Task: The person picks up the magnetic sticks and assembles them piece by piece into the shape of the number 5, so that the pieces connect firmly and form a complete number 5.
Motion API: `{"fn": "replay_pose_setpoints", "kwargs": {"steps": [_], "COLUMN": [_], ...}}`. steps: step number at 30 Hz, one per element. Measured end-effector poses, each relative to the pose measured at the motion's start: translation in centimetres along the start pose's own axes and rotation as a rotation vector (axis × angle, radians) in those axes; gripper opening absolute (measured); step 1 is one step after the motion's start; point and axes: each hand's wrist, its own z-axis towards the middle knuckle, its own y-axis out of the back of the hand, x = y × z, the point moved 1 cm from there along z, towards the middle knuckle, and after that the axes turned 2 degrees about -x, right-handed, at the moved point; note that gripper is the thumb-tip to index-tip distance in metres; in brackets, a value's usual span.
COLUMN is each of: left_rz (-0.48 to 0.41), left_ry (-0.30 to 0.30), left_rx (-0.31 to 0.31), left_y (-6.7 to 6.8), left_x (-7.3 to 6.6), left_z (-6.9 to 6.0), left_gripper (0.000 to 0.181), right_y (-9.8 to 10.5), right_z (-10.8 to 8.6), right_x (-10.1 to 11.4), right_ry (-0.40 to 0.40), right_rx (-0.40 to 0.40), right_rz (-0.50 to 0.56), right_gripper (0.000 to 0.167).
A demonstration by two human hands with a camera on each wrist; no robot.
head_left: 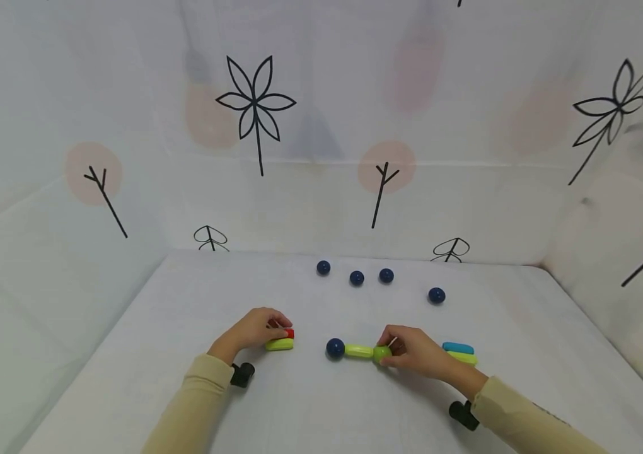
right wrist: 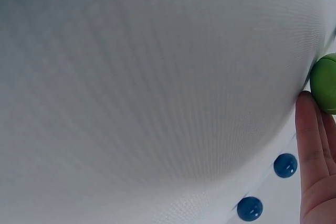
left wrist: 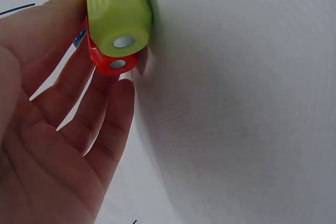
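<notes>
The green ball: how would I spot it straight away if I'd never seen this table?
On the white table, look at its middle for a short row: a dark blue ball, then a yellow-green rod. The green ball sits at the rod's other end, in the grip of the person's right hand. It is the only green ball; the others are dark blue.

Under your smooth plastic green ball (head_left: 381, 355) lies matt cloth (head_left: 299, 403); beyond it, glossy blue balls (head_left: 357, 278); left of it, a plastic red stick (head_left: 290, 333) with a metal-looking end (left wrist: 117, 64)
</notes>
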Motion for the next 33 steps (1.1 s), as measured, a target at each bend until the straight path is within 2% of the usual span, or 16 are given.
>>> {"fn": "replay_pose_setpoints", "kwargs": {"steps": [5,13,21,25,29,33], "left_rz": [0.014,0.020,-0.064,-0.117,-0.137,-0.152], "left_ry": [0.029,0.025,0.024,0.007,-0.028,-0.037], "left_rx": [0.011,-0.039,-0.117,-0.116,-0.109,-0.099], "left_y": [0.1,0.3,0.3,0.0,-0.5,-1.3], "left_x": [-0.3,-0.2,-1.1,-1.9,-2.6,-3.0], "left_z": [-0.2,0.1,0.3,0.0,0.0,-0.1], "left_gripper": [0.014,0.021,0.027,0.027,0.027,0.026], "right_y": [0.0,0.0,0.0,0.0,0.0,0.0], "right_z": [0.0,0.1,0.1,0.0,0.0,-0.1], "right_x": [0.1,0.1,0.1,0.0,-0.1,-0.1], "right_ry": [-0.003,-0.001,-0.003,0.000,0.004,0.010], "right_rx": [-0.002,-0.007,-0.007,-0.004,-0.004,-0.004], "right_rz": [-0.004,-0.007,-0.010,-0.005,-0.001,-0.003], "right_gripper": [0.021,0.021,0.021,0.021,0.021,0.021]}}
